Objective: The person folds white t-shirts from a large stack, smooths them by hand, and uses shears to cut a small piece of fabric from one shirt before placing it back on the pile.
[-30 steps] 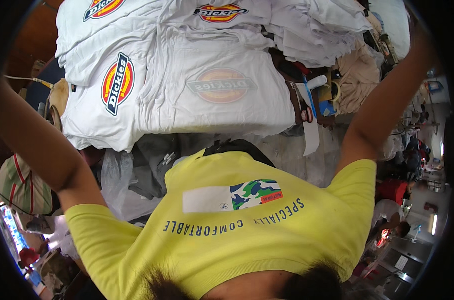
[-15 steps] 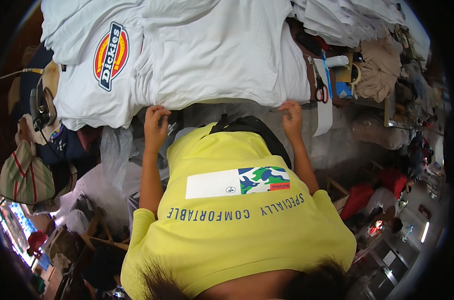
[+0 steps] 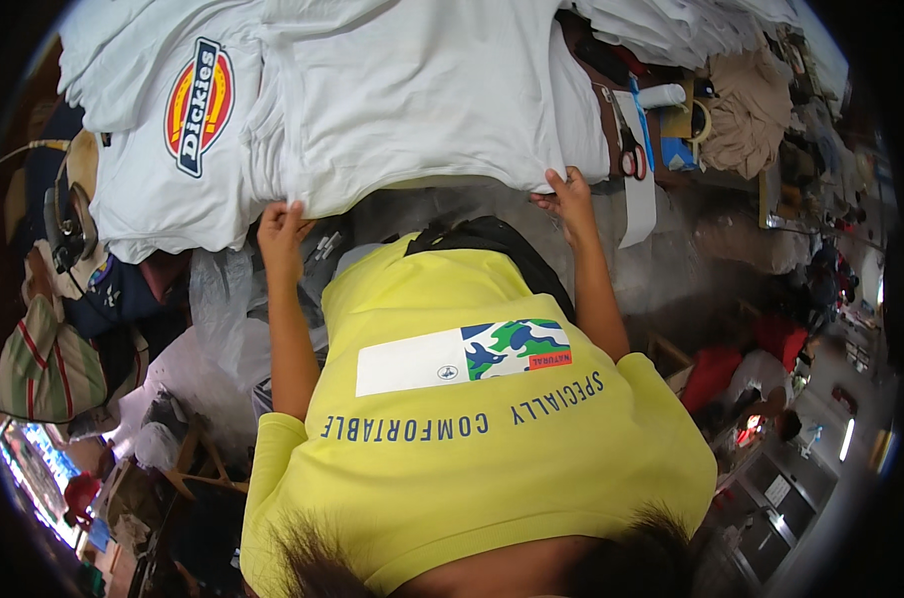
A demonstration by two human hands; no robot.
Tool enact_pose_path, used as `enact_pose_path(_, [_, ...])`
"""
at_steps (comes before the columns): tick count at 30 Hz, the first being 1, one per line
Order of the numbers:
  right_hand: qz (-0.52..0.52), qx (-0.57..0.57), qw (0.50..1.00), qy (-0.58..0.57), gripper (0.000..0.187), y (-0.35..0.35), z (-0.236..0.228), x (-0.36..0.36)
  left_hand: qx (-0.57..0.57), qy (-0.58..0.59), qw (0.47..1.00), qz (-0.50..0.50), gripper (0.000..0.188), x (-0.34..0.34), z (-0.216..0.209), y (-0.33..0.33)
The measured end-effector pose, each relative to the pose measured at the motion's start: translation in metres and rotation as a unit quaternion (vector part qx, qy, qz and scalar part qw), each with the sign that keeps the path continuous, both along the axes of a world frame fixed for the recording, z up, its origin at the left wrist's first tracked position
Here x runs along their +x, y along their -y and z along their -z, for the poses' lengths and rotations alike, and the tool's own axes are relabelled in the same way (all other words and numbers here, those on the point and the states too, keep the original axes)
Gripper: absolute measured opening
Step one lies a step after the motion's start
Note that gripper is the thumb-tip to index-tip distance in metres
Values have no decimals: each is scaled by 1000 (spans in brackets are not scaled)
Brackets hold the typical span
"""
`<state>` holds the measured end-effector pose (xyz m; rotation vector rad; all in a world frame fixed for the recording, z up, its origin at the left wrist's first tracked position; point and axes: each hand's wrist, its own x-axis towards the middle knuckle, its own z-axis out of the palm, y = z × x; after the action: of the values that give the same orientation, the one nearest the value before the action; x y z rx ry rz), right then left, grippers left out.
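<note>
A plain white T-shirt (image 3: pixel 422 95) is spread flat on the table, over other white garments. My left hand (image 3: pixel 280 237) pinches its near edge at the left corner. At the right corner, my right hand (image 3: pixel 569 204) has the same edge between thumb and fingers, lifted a little. Between the two hands the edge sags in a shallow curve. Left of it lies a white shirt (image 3: pixel 138 194) with a red, yellow and dark blue oval print.
Scissors with dark red handles (image 3: pixel 631 159) lie on a white paper strip (image 3: pixel 639 214) right of the shirts. Beyond are a tape roll (image 3: pixel 704 120), a heap of beige cloth (image 3: pixel 743 115) and stacked white garments (image 3: pixel 661 30). An iron (image 3: pixel 65 224) stands at the far left.
My right hand has moved slightly away from me and inward, and now grips the shirt's right corner. My left hand keeps its corner. The whole view has shifted a little.
</note>
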<state>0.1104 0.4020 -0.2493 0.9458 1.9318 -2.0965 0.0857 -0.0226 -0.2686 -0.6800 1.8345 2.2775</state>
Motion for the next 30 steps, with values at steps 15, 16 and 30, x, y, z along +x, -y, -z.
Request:
enact_pose_path(15, [61,-75,995,38,29,-22,21,52,17,43,999,9,17,43,37,31])
enact_pose_path(16, [57,-62,995,44,28,-23,27,56,6,47,999,27,17,46,37,31])
enact_pose_path(30, [-15,-25,997,77,34,-32,66,73,-35,114,988,98,18,60,71,30])
